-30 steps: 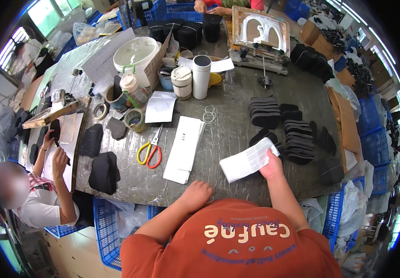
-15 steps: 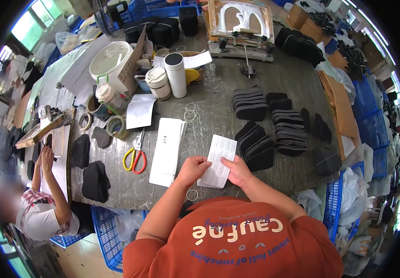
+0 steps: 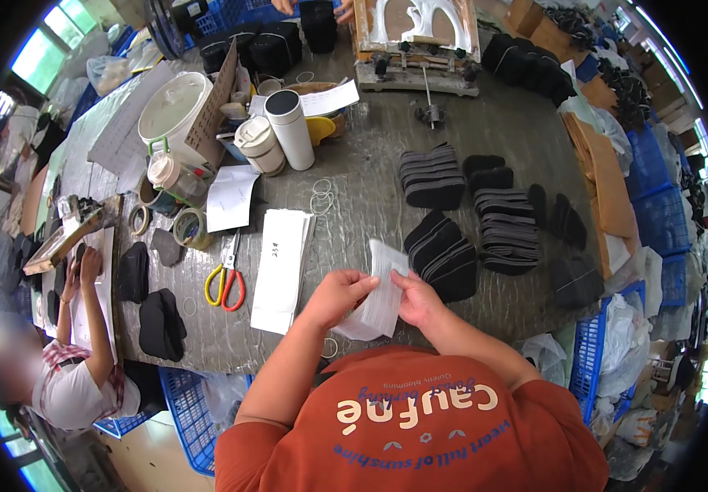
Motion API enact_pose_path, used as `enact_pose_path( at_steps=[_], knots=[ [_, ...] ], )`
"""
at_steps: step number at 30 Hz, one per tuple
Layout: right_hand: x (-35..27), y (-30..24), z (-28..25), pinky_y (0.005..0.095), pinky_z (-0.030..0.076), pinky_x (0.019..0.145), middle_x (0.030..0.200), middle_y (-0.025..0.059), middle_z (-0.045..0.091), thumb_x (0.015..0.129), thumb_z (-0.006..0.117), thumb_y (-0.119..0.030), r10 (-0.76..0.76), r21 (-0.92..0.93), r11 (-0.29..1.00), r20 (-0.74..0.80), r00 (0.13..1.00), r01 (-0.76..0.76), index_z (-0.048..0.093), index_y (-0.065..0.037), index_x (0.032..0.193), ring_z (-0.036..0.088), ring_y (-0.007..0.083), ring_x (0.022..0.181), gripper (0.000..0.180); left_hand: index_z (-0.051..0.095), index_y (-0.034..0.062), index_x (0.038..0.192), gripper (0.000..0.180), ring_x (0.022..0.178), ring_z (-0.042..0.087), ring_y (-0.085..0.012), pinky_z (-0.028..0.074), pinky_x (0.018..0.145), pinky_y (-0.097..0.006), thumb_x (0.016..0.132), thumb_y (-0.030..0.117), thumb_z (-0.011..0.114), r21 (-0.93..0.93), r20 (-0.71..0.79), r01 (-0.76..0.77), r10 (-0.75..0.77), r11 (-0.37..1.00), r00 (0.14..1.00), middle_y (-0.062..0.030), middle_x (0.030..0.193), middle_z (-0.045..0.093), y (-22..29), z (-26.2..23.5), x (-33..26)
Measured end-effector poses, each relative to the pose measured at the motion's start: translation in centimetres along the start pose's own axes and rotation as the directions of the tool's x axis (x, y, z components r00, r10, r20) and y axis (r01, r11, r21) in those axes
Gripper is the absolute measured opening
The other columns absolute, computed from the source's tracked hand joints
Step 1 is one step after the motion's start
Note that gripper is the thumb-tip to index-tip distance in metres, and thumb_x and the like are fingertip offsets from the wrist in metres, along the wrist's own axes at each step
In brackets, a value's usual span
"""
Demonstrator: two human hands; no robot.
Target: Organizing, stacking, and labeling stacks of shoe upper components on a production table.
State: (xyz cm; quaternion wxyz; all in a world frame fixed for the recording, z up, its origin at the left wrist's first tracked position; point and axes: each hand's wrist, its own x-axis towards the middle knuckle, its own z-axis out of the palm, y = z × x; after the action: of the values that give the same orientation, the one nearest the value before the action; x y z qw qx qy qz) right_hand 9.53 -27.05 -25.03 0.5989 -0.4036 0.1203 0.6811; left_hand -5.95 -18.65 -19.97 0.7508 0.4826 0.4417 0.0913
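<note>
Desk (image 3: 368, 168), dark, wrinkled surface. Scissors (image 3: 229, 261), one handle yellow, other red, lying flat, blades toward far side. White bottle (image 3: 291, 135) with dark lid, upright beside lidded pale cup (image 3: 260, 149). Clear jar (image 3: 177, 175) with green handle in front of large white bucket (image 3: 172, 107). Brown wrapping (image 3: 600, 176) along right edge. Blue crate (image 3: 184, 414) below near edge, left.

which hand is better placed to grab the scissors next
Probably the left hand: it is nearer the scissors, with the white strips between. The right hand is farther. Both hold paper, so the left would need freeing.
</note>
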Motion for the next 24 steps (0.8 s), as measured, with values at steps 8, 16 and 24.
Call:
enact_pose_path(
  at_steps=[8,16,24],
  knots=[
    [2.9,1.1,-1.7,0.0420,0.045,0.090,0.111,0.0127,0.057,0.085,0.053,0.002,-0.114,-0.048,0.992,-0.002,0.993,0.114,0.049,-0.001,0.115,0.056,0.0269,0.104,0.030,0.064,-0.0022,0.082,0.011,0.059,0.050,-0.0064,0.041,0.054,-0.023,0.076,0.006,0.067,0.327,-0.011,0.004,0.000,0.945,1.000,0.0000,0.069,0.059,-8.6,-2.9,2.7],
    [3.8,1.0,-1.7,0.0380,0.047,0.088,0.109,0.0126,0.058,0.084,0.053,0.005,-0.244,-0.084,0.968,-0.068,0.967,0.238,0.051,0.001,0.111,0.058,0.0249,0.100,0.027,0.064,-0.0010,0.081,0.012,0.059,0.051,-0.0061,0.041,0.053,-0.022,0.076,0.008,0.069,0.216,-0.131,0.066,-0.038,0.974,0.991,-0.0008,0.070,0.060,-7.2,-2.5,2.2],
    [3.5,1.3,-2.0,0.0376,0.047,0.088,0.110,0.0127,0.058,0.085,0.052,0.004,-0.223,-0.121,0.968,-0.020,0.975,0.219,0.052,0.001,0.112,0.058,0.0245,0.100,0.027,0.063,-0.0019,0.086,0.010,0.062,0.055,-0.0068,0.044,0.057,-0.021,0.078,0.004,0.065,0.093,-0.068,0.035,-0.029,0.995,0.997,-0.0026,0.075,0.063,-9.2,-3.1,1.3]
  ],
)
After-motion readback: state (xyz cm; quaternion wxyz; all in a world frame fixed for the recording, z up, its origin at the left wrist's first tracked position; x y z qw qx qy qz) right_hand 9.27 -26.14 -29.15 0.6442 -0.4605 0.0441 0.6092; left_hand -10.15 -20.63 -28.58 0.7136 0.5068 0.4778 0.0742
